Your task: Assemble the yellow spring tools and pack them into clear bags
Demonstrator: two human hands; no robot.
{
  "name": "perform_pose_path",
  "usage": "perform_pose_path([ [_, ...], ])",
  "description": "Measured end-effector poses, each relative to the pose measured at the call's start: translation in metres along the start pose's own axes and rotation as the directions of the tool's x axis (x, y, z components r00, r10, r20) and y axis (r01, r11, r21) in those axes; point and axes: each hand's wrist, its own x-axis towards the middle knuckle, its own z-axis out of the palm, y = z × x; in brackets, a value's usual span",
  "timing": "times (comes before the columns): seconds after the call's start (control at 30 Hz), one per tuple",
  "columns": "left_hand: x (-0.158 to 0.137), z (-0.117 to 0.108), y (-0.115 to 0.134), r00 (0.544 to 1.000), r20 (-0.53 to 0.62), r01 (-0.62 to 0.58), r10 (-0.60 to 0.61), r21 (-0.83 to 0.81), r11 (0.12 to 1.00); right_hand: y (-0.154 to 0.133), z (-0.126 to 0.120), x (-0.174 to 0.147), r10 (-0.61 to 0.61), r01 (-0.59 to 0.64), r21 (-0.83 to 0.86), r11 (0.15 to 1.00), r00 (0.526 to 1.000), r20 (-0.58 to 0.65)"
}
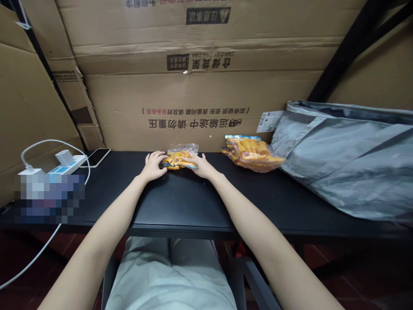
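Observation:
A clear plastic bag of yellow-orange pieces (pixel 177 159) lies on the black table, with colourful printing along its lower edge. I cannot make out what kind of pieces they are. My left hand (pixel 153 166) curls round the bag's left side, thumb near the front and fingers at the back. On the opposite side, my right hand (pixel 203 166) grips the right end, its fingertips resting on top of the plastic. Further right sit more bags of orange pieces (pixel 250 154), stacked and touched by neither hand.
A large grey bag (pixel 348 163) fills the table's right end. To the left are a phone (pixel 97 158), a white power strip (pixel 71 165) with chargers, and a looping white cable (pixel 51 141). Cardboard (pixel 206 94) stands along the back, and the table's front edge (pixel 183 230) runs above my lap.

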Motion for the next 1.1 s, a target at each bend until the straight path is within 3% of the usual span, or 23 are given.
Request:
perform_pose_path([
  [0.13,0.000,0.006,-0.011,0.993,0.108,0.039,-0.038,-0.007,0.999,0.006,0.000,0.000,0.005,-0.001,0.061,0.998,0.998,-0.060],
  [0.47,0.021,0.011,-0.016,1.000,0.007,0.021,-0.021,-0.029,0.999,0.020,-0.022,-0.005,-0.010,0.034,0.173,0.984,0.991,-0.136],
  [0.67,0.039,-0.002,0.000,0.992,-0.037,0.108,-0.117,-0.197,0.975,0.029,-0.049,-0.011,0.028,-0.018,0.056,0.998,0.984,-0.176],
  [0.77,0.051,-0.004,0.017,0.961,-0.050,0.225,-0.273,-0.434,0.872,0.034,-0.054,-0.007,0.129,-0.075,0.201,0.977,0.955,-0.267],
  [0.83,0.058,-0.003,0.027,0.925,-0.012,0.276,-0.379,-0.664,0.694,0.033,-0.053,-0.002,0.243,-0.105,0.432,0.895,0.930,-0.276],
  [0.93,0.065,-0.002,0.039,0.893,0.031,0.263,-0.450,-0.846,0.463,0.025,-0.051,0.006,0.393,-0.070,0.780,0.622,0.889,-0.234],
  [1.0,0.067,-0.003,0.043,0.884,0.002,0.221,-0.467,-0.883,0.415,0.017,-0.051,0.010,0.441,0.002,0.888,0.459,0.867,-0.230],
  [1.1,0.067,-0.007,0.042,0.887,-0.076,0.126,-0.456,-0.909,0.397,0.006,-0.054,0.011,0.453,0.081,0.919,0.385,0.851,-0.265],
])
